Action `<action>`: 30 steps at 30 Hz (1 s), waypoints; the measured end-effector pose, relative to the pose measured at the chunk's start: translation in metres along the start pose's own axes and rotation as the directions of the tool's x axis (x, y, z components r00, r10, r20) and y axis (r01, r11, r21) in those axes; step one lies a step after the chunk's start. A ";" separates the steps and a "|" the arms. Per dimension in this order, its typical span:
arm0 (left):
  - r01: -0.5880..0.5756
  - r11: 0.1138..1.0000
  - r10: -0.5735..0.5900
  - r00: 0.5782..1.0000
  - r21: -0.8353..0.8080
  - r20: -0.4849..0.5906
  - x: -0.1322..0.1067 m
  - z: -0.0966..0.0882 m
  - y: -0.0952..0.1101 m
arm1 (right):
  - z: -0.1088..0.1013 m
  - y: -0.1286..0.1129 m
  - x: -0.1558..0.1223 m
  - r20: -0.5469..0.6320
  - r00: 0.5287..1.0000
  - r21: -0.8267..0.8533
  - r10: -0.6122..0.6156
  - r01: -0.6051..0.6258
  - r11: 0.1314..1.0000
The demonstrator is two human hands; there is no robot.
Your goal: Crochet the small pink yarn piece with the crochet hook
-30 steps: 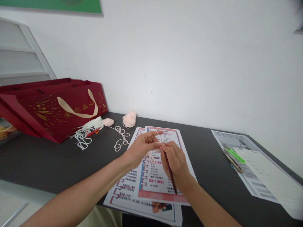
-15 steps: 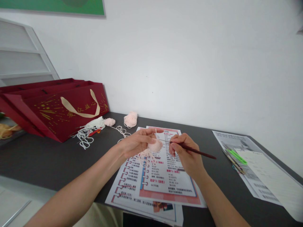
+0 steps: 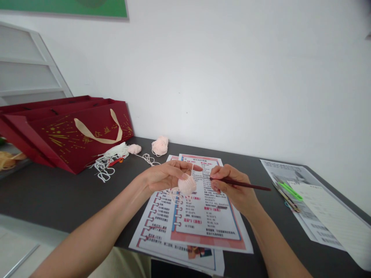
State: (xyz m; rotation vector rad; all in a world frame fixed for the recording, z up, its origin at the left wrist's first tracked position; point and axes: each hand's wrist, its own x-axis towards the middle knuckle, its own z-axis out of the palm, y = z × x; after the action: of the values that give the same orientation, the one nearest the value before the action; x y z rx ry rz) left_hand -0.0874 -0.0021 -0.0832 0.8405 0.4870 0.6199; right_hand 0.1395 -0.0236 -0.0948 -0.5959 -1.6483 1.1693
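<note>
1. Pale pink yarn, worked into a rounded crocheted piece (image 3: 187,186), hangs beneath the thumb and fingers of a person's left hand (image 3: 171,175), pinched closed on its upper edge; the index finger reaches out with a strand (image 3: 192,168) by its tip.

2. Just right of that grip, the right hand (image 3: 232,187) closes thumb and fingers around the dark reddish-brown handle of a crochet hook (image 3: 246,185), its thin shaft pointing left toward the piece. Whether the tip sits in a stitch cannot be told.

3. Loose pink yarn (image 3: 174,194) trails under the left hand's grip, above overlapping printed pattern sheets (image 3: 211,227) on a black table (image 3: 87,200).

4. Beyond the left grip rests a pink yarn ball (image 3: 160,146); farther left, a smaller pink bundle (image 3: 134,149) adjoins tangled white yarn (image 3: 116,151) before a dark red gift bag (image 3: 78,135) with cream handles.

5. Well right of the hook grip, a bright green tool (image 3: 290,191) lies beside lined paper (image 3: 321,216).
</note>
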 end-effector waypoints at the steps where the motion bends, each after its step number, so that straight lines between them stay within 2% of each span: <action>1: 0.003 1.000 -0.003 1.000 -0.003 0.004 0.000 0.000 0.000 | -0.001 0.000 0.000 0.004 1.000 0.007 0.002 -0.002 1.000; 4: 0.007 0.999 -0.007 1.000 0.034 0.001 0.000 -0.001 0.000 | -0.001 0.000 0.001 0.016 0.999 0.062 0.028 -0.029 0.998; 8: -0.012 0.989 0.013 1.000 0.149 -0.007 0.000 0.003 0.000 | 0.003 -0.002 0.003 -0.010 0.994 0.219 0.107 -0.103 0.970; 11: -0.137 0.948 0.155 0.987 0.287 -0.040 0.000 0.010 -0.001 | 0.009 -0.004 0.005 -0.022 0.984 0.336 0.177 -0.159 0.928; 13: -0.234 0.900 0.275 0.959 0.368 -0.063 0.000 0.015 -0.003 | 0.012 -0.003 0.005 -0.037 0.982 0.344 0.185 -0.161 0.925; 15: -0.282 0.858 0.351 0.932 0.430 -0.090 0.000 0.020 -0.004 | 0.014 -0.001 0.004 -0.078 0.985 0.291 0.153 -0.125 0.948; 19: -0.279 0.784 0.426 0.892 0.554 -0.153 0.000 0.025 -0.006 | 0.016 0.004 0.001 -0.148 0.988 0.115 0.034 -0.017 0.993; 23: -0.286 0.700 0.488 0.860 0.655 -0.146 0.000 0.024 -0.008 | 0.017 0.004 -0.004 -0.173 0.984 -0.117 -0.036 0.015 0.993; 26: -0.268 0.613 0.546 0.823 0.743 -0.154 0.003 0.022 -0.011 | 0.019 0.003 -0.007 -0.165 0.980 -0.336 -0.108 0.047 0.941; 30: -0.247 0.452 0.665 0.734 0.857 -0.139 0.008 0.022 -0.018 | 0.025 0.006 -0.011 -0.111 0.958 -0.572 -0.265 0.156 0.805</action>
State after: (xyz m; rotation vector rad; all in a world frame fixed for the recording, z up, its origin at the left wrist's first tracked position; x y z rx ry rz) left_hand -0.0627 -0.0178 -0.0863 1.7720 1.0379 1.1901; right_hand 0.1196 -0.0404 -0.1061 -0.8314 -1.8398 0.4329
